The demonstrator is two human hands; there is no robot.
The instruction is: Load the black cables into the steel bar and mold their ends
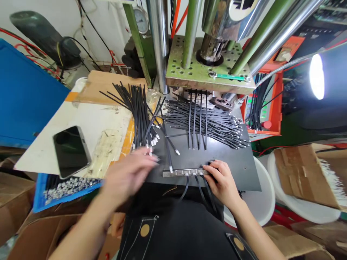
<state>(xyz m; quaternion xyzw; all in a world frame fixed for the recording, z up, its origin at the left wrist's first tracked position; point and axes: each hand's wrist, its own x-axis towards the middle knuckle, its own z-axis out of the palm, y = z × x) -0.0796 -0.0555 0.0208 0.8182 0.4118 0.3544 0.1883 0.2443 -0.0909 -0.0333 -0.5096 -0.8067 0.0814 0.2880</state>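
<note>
A slotted metal bar (179,173) lies along the near edge of the dark work plate (233,166). Several black flat cables (199,186) with white connector ends sit in its slots and hang toward my apron. My right hand (221,178) has its fingers closed around the bar's right end, partly covering it. Smeared by motion, my left hand (130,173) is left of the bar, near the white connector ends of a bundle of black cables (139,115). One loose cable (167,151) reaches down to the bar's left end.
A green press (211,76) stands behind the plate, a wrench (230,77) on it. Many black cables (211,122) lie beneath, several across them. A phone (72,151) lies left, above a blue tray (40,202) of connectors. An orange control box (276,108) and white tub (260,198) are right.
</note>
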